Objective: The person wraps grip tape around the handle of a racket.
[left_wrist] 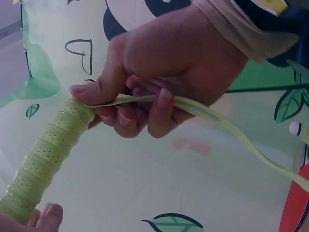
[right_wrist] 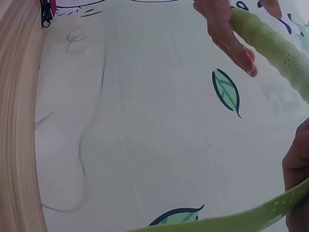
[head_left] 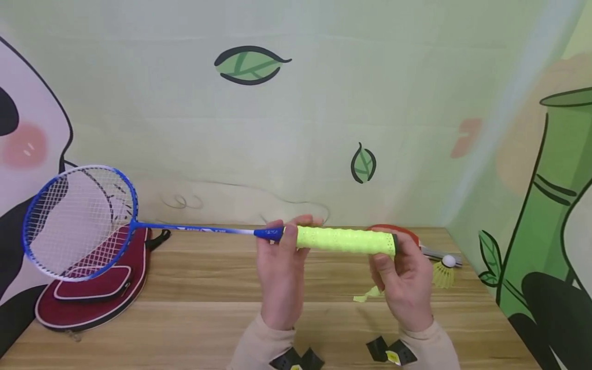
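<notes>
A badminton racket with a blue frame point(head_left: 135, 205) lies level across the head view, its strung head to the left. Yellow-green perforated grip tape point(head_left: 344, 240) is wound in overlapping turns round its handle. My left hand point(head_left: 282, 277) holds the handle beside the blue cone point(head_left: 268, 234), thumb in front. At the butt end, my right hand point(head_left: 409, 282) pinches the tape, its thumb pressing the edge in the left wrist view. From those fingers a loose tape tail point(left_wrist: 231, 126) trails away; a short piece point(head_left: 367, 294) of it shows below the hand in the head view.
A maroon racket bag point(head_left: 92, 308) with a black strap lies at the table's left. Behind my right hand are a red rounded object point(head_left: 393, 226), partly hidden, and a yellow shuttlecock point(head_left: 444, 275). A printed cloth backdrop point(head_left: 296, 128) rises behind the wooden table point(head_left: 199, 318).
</notes>
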`<action>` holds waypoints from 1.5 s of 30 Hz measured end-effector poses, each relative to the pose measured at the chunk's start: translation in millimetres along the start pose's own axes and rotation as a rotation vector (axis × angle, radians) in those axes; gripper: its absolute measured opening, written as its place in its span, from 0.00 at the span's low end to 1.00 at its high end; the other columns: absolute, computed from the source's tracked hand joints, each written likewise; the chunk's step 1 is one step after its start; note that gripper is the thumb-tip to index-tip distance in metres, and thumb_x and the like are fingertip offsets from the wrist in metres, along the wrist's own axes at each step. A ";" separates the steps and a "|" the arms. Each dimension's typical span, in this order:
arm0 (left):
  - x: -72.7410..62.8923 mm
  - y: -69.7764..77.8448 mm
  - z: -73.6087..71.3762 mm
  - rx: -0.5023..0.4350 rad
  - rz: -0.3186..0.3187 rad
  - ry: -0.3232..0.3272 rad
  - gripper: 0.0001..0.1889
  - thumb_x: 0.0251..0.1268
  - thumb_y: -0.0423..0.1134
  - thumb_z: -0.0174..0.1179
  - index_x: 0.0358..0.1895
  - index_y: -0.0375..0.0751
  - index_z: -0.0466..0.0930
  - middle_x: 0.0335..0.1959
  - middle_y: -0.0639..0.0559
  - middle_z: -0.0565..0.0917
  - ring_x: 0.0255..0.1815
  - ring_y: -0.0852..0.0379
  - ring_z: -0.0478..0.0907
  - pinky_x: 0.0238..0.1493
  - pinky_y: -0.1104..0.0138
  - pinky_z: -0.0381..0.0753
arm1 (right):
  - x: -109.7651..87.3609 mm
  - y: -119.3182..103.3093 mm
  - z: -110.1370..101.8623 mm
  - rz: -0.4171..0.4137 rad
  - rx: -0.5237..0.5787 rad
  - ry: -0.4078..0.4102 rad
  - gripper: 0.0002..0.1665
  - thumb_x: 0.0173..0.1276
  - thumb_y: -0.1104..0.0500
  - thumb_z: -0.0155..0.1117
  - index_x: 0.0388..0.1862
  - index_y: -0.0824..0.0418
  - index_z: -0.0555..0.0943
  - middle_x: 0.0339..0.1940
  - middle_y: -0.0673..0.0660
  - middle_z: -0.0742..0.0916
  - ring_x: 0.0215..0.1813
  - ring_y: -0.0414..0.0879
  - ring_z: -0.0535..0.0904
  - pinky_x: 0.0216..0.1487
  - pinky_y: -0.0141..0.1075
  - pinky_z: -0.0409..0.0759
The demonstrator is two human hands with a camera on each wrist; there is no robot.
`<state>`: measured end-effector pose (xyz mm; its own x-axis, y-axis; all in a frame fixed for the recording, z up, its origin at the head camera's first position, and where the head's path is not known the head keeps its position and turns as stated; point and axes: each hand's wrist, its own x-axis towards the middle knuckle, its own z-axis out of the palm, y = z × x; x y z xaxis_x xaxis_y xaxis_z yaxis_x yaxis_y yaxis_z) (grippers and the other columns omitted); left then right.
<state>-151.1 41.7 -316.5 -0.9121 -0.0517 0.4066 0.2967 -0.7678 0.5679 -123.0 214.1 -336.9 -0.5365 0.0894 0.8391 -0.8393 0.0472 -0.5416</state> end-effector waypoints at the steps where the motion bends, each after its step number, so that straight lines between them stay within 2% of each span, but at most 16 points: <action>1: -0.7 0.5 0.3 -0.028 0.007 -0.033 0.14 0.71 0.29 0.54 0.51 0.44 0.61 0.47 0.40 0.81 0.50 0.42 0.82 0.56 0.53 0.79 | 0.4 0.0 -0.2 0.000 0.007 0.003 0.17 0.71 0.70 0.56 0.53 0.82 0.70 0.25 0.57 0.78 0.15 0.40 0.66 0.07 0.29 0.62; 3: -1.5 1.2 0.3 -0.078 0.026 -0.103 0.16 0.71 0.25 0.50 0.55 0.45 0.60 0.51 0.38 0.80 0.54 0.38 0.80 0.62 0.50 0.74 | 1.2 -0.7 -1.1 0.014 0.025 0.001 0.17 0.71 0.70 0.55 0.53 0.82 0.70 0.25 0.57 0.78 0.17 0.41 0.67 0.07 0.30 0.62; 7: -2.0 2.3 -0.6 -0.077 0.058 -0.143 0.16 0.72 0.23 0.48 0.54 0.45 0.60 0.49 0.41 0.81 0.52 0.40 0.81 0.59 0.50 0.76 | 2.2 -3.3 -4.2 0.052 0.058 -0.037 0.17 0.71 0.74 0.53 0.57 0.81 0.70 0.27 0.59 0.79 0.22 0.42 0.71 0.08 0.32 0.65; 11: -1.7 1.7 -1.1 -0.050 0.067 -0.123 0.14 0.72 0.24 0.50 0.51 0.44 0.61 0.46 0.42 0.82 0.49 0.42 0.83 0.54 0.53 0.80 | 3.2 -3.8 -6.5 0.044 0.061 -0.055 0.18 0.69 0.76 0.53 0.57 0.80 0.70 0.29 0.59 0.80 0.26 0.44 0.74 0.10 0.32 0.69; 16: -1.7 0.2 -1.3 -0.043 0.054 -0.091 0.11 0.71 0.26 0.53 0.49 0.41 0.62 0.42 0.42 0.84 0.45 0.43 0.85 0.47 0.56 0.84 | 3.6 -1.0 -5.8 0.003 0.079 0.002 0.13 0.67 0.71 0.60 0.48 0.78 0.74 0.30 0.59 0.81 0.24 0.44 0.74 0.10 0.33 0.68; 21: -1.2 0.8 -0.4 -0.027 -0.002 -0.041 0.11 0.70 0.29 0.56 0.46 0.40 0.63 0.39 0.43 0.84 0.40 0.50 0.85 0.39 0.60 0.86 | 3.1 1.7 -3.4 -0.052 0.102 0.057 0.11 0.64 0.68 0.64 0.39 0.76 0.74 0.29 0.58 0.79 0.21 0.44 0.73 0.10 0.33 0.65; 25: -0.3 2.5 -0.7 -0.006 -0.041 -0.029 0.09 0.71 0.31 0.55 0.44 0.39 0.62 0.38 0.44 0.83 0.39 0.53 0.83 0.37 0.60 0.87 | 2.8 3.0 -2.3 -0.089 0.130 0.082 0.10 0.63 0.69 0.66 0.34 0.76 0.74 0.27 0.57 0.77 0.20 0.43 0.73 0.10 0.33 0.64; 28: 0.0 2.9 -0.8 0.002 -0.053 -0.016 0.09 0.72 0.31 0.55 0.43 0.39 0.62 0.37 0.47 0.82 0.37 0.55 0.81 0.36 0.59 0.87 | 2.9 2.2 -2.3 -0.087 0.126 0.070 0.11 0.64 0.68 0.65 0.37 0.76 0.75 0.27 0.57 0.78 0.20 0.43 0.74 0.09 0.33 0.64; 33: 0.8 0.8 -1.3 0.020 -0.056 0.024 0.11 0.71 0.33 0.57 0.41 0.40 0.62 0.32 0.53 0.71 0.31 0.60 0.74 0.34 0.57 0.87 | 2.1 -1.2 -2.0 -0.029 0.080 0.029 0.21 0.68 0.67 0.62 0.54 0.80 0.72 0.32 0.56 0.83 0.19 0.42 0.71 0.07 0.32 0.64; 34: 0.8 0.3 -1.5 0.028 -0.052 0.027 0.11 0.71 0.34 0.57 0.41 0.41 0.62 0.31 0.53 0.69 0.31 0.61 0.72 0.34 0.57 0.87 | 1.7 -1.4 -1.7 -0.019 0.071 0.030 0.22 0.68 0.67 0.61 0.56 0.81 0.71 0.32 0.56 0.84 0.19 0.41 0.71 0.07 0.32 0.63; 36: 0.7 -0.6 -1.7 0.020 -0.039 0.012 0.10 0.71 0.34 0.57 0.43 0.42 0.63 0.34 0.51 0.74 0.34 0.57 0.77 0.39 0.56 0.86 | 1.2 -1.6 -0.4 -0.002 0.054 0.048 0.19 0.69 0.69 0.59 0.54 0.81 0.71 0.30 0.55 0.83 0.19 0.41 0.71 0.07 0.32 0.63; 38: 0.2 -0.7 -1.7 -0.019 -0.025 -0.031 0.10 0.71 0.31 0.56 0.47 0.44 0.64 0.41 0.47 0.79 0.43 0.51 0.80 0.49 0.55 0.83 | 0.9 -1.4 0.6 0.018 0.051 0.070 0.15 0.71 0.70 0.56 0.52 0.81 0.72 0.29 0.56 0.83 0.18 0.41 0.71 0.07 0.32 0.62; 41: -0.8 0.4 -1.6 -0.086 -0.002 -0.103 0.17 0.70 0.24 0.52 0.54 0.47 0.63 0.50 0.39 0.81 0.54 0.40 0.79 0.59 0.54 0.77 | 0.9 -1.4 1.6 0.038 0.073 0.086 0.13 0.72 0.73 0.52 0.52 0.80 0.73 0.28 0.56 0.83 0.19 0.41 0.72 0.07 0.33 0.63; 42: -0.8 0.6 -1.9 -0.099 0.010 -0.123 0.19 0.69 0.22 0.51 0.55 0.47 0.63 0.51 0.39 0.80 0.56 0.38 0.78 0.61 0.53 0.75 | 1.0 -1.7 1.4 0.046 0.080 0.083 0.13 0.72 0.73 0.51 0.53 0.80 0.73 0.27 0.56 0.83 0.20 0.41 0.72 0.07 0.33 0.63; 45: -0.9 1.4 -2.3 -0.087 0.027 -0.123 0.17 0.69 0.22 0.51 0.54 0.45 0.62 0.48 0.40 0.82 0.52 0.40 0.81 0.57 0.54 0.78 | 1.9 -3.1 0.2 0.061 0.115 0.053 0.15 0.72 0.74 0.50 0.56 0.80 0.71 0.27 0.58 0.82 0.22 0.42 0.73 0.09 0.33 0.65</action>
<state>-150.5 39.1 -317.8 -0.8612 0.0014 0.5083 0.2903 -0.8196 0.4940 -121.5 214.0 -333.7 -0.5839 0.1413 0.7994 -0.8115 -0.0742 -0.5796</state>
